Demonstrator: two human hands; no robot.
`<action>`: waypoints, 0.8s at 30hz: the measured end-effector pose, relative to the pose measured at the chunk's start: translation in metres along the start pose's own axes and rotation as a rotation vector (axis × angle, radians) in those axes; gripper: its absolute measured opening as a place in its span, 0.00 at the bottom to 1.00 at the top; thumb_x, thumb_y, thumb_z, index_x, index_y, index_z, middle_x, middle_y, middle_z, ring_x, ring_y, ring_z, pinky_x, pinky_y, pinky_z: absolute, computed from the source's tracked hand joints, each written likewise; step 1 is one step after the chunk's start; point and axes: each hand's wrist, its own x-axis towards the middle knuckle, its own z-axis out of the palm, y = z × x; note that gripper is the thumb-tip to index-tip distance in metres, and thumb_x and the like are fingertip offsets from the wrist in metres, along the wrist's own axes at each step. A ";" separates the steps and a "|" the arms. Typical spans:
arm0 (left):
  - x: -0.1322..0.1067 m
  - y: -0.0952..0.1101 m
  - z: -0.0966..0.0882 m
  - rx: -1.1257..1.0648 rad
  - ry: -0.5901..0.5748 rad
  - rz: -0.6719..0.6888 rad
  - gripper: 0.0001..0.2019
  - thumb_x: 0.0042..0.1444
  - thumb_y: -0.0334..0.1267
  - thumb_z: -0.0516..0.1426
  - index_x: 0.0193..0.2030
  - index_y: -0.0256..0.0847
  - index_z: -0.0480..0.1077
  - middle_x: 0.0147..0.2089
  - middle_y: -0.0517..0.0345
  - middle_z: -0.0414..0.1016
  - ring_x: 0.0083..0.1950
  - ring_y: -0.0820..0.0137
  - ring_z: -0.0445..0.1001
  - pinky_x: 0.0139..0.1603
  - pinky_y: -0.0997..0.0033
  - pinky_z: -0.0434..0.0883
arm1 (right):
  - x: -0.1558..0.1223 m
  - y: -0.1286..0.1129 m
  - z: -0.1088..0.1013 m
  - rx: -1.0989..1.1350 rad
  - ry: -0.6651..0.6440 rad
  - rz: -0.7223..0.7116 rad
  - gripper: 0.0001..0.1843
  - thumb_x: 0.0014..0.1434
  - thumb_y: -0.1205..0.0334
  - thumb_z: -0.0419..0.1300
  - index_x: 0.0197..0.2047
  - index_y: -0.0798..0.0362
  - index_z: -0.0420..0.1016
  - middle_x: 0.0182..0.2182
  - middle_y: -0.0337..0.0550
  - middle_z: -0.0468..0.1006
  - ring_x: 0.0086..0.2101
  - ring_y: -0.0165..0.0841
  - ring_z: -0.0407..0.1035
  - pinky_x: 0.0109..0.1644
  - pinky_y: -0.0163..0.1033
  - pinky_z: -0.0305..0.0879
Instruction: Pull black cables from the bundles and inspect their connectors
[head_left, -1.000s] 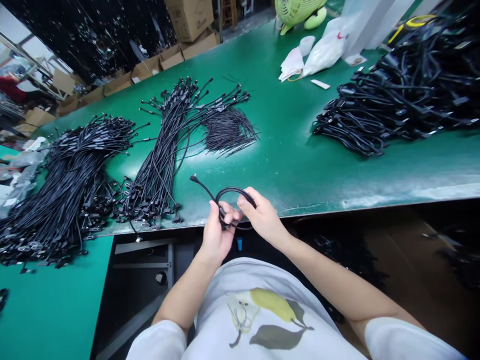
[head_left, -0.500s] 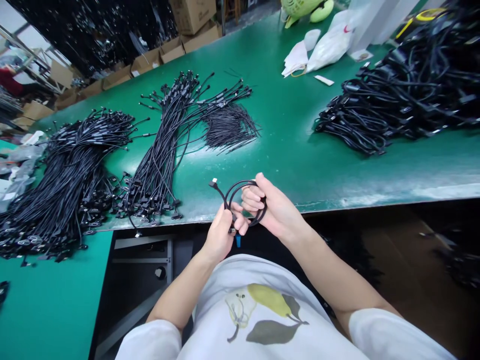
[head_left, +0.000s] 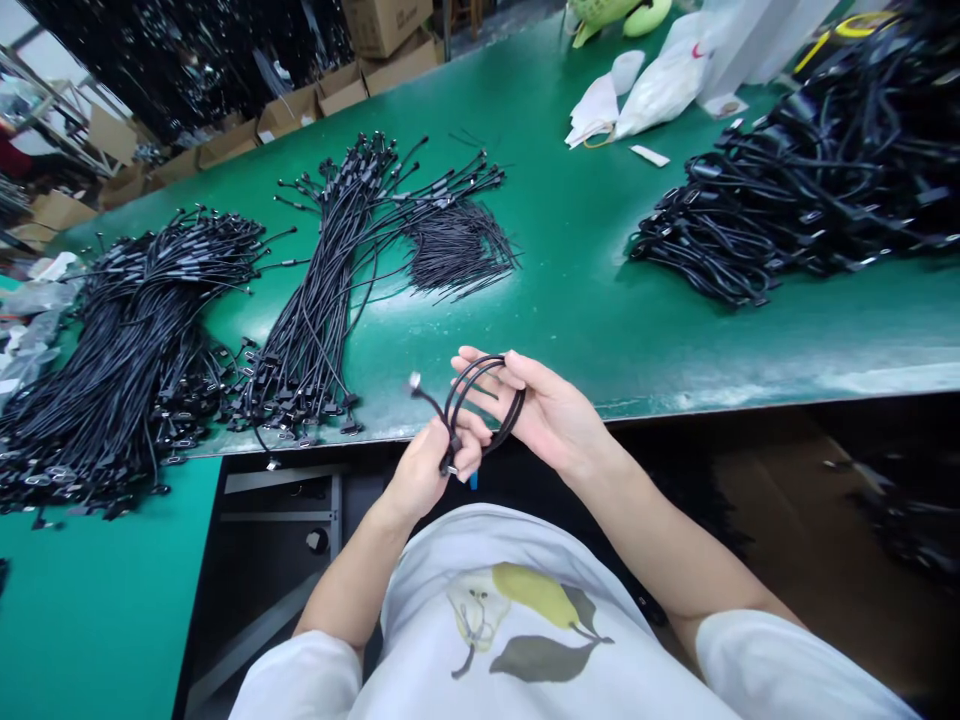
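Note:
A black cable (head_left: pixel 516 408) is wound into a loose coil of a few loops just over the table's front edge. My left hand (head_left: pixel 429 462) pinches the left side of the coil, where a connector end pokes out below the fingers. The cable's other connector (head_left: pixel 415 384), with a pale metal tip, sticks up to the left. My right hand (head_left: pixel 559 415) has the coil's right side between thumb and palm, its fingers stretched out behind the loops. Beyond my hands lies a bundle of short, thin black ties (head_left: pixel 459 250).
Two large bundles of straight black cables, a middle bundle (head_left: pixel 322 290) and a left bundle (head_left: pixel 142 340), lie on the green table (head_left: pixel 570 290). Coiled cables (head_left: pixel 795 210) are heaped at right. A white bag (head_left: pixel 664 90) sits at the back, cardboard boxes (head_left: pixel 292 112) beyond the edge.
My right hand's fingers have uncurled and now extend behind the coil. My left hand and the connector have shifted slightly left and down.

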 end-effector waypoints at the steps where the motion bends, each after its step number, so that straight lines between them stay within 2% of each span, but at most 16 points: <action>1: 0.000 0.001 0.000 -0.011 0.031 -0.003 0.26 0.59 0.62 0.52 0.37 0.36 0.70 0.20 0.66 0.57 0.21 0.76 0.58 0.28 0.71 0.58 | -0.001 -0.001 0.000 -0.011 -0.016 -0.035 0.14 0.54 0.49 0.66 0.33 0.51 0.73 0.53 0.46 0.75 0.57 0.42 0.66 0.57 0.49 0.68; 4: 0.003 -0.004 -0.001 -0.003 0.089 -0.011 0.22 0.59 0.57 0.55 0.37 0.35 0.70 0.23 0.64 0.60 0.25 0.75 0.63 0.33 0.70 0.61 | -0.004 0.000 0.002 -0.051 -0.075 -0.110 0.15 0.53 0.50 0.68 0.36 0.51 0.72 0.56 0.45 0.72 0.55 0.41 0.67 0.53 0.45 0.71; 6: 0.004 -0.012 -0.002 0.073 0.070 -0.007 0.20 0.61 0.55 0.55 0.38 0.35 0.70 0.25 0.62 0.62 0.27 0.74 0.64 0.35 0.69 0.61 | -0.005 0.003 0.003 -0.104 -0.062 -0.124 0.17 0.50 0.53 0.70 0.39 0.50 0.71 0.52 0.46 0.74 0.47 0.37 0.72 0.38 0.37 0.73; 8: 0.004 -0.020 -0.004 0.179 0.042 -0.003 0.19 0.63 0.52 0.54 0.40 0.35 0.70 0.27 0.61 0.64 0.30 0.73 0.65 0.37 0.69 0.62 | -0.003 0.008 0.003 -0.154 0.003 -0.129 0.17 0.50 0.56 0.70 0.38 0.50 0.69 0.43 0.43 0.75 0.34 0.30 0.72 0.22 0.29 0.63; 9: 0.005 -0.024 -0.004 0.213 0.041 0.002 0.18 0.64 0.51 0.53 0.41 0.36 0.70 0.28 0.60 0.65 0.31 0.73 0.65 0.37 0.69 0.62 | -0.001 0.010 0.002 -0.162 0.043 -0.148 0.16 0.51 0.58 0.70 0.37 0.50 0.67 0.39 0.40 0.74 0.30 0.27 0.69 0.20 0.28 0.58; 11: 0.006 -0.028 -0.006 0.218 0.069 0.016 0.18 0.64 0.52 0.52 0.46 0.38 0.68 0.29 0.62 0.65 0.30 0.74 0.64 0.38 0.69 0.63 | 0.004 0.013 0.002 -0.154 0.099 -0.208 0.16 0.53 0.59 0.68 0.36 0.49 0.63 0.35 0.35 0.69 0.27 0.24 0.65 0.22 0.28 0.58; 14: 0.011 -0.024 -0.007 0.169 0.076 -0.034 0.21 0.59 0.54 0.57 0.50 0.39 0.69 0.34 0.60 0.67 0.33 0.73 0.66 0.41 0.70 0.65 | 0.009 0.012 0.004 -0.149 0.092 -0.277 0.15 0.55 0.60 0.66 0.42 0.47 0.63 0.34 0.32 0.63 0.27 0.22 0.62 0.29 0.30 0.62; 16: 0.014 -0.016 -0.006 0.121 0.026 -0.116 0.23 0.55 0.55 0.61 0.49 0.38 0.71 0.40 0.55 0.71 0.40 0.70 0.69 0.46 0.68 0.67 | 0.009 0.008 0.007 -0.173 0.062 -0.290 0.15 0.56 0.58 0.64 0.44 0.46 0.63 0.32 0.32 0.61 0.24 0.21 0.58 0.28 0.30 0.60; 18: 0.017 -0.007 -0.004 0.050 -0.062 -0.189 0.25 0.54 0.57 0.61 0.48 0.38 0.71 0.42 0.52 0.73 0.43 0.66 0.71 0.48 0.65 0.68 | 0.009 0.003 0.011 -0.201 0.033 -0.299 0.14 0.57 0.58 0.63 0.43 0.46 0.63 0.30 0.31 0.60 0.22 0.21 0.53 0.27 0.30 0.58; 21: 0.018 0.000 0.001 -0.011 -0.190 -0.245 0.26 0.56 0.60 0.57 0.46 0.36 0.69 0.34 0.54 0.73 0.35 0.69 0.72 0.45 0.62 0.70 | 0.009 -0.002 0.015 -0.201 0.004 -0.255 0.11 0.57 0.61 0.61 0.40 0.47 0.62 0.28 0.30 0.59 0.21 0.20 0.49 0.24 0.28 0.53; 24: 0.016 0.000 0.006 -0.062 -0.169 -0.268 0.23 0.57 0.59 0.56 0.38 0.36 0.67 0.24 0.64 0.64 0.23 0.76 0.64 0.38 0.65 0.72 | 0.013 -0.006 0.012 -0.121 -0.039 -0.118 0.10 0.55 0.64 0.60 0.38 0.49 0.61 0.26 0.29 0.59 0.19 0.19 0.45 0.21 0.26 0.47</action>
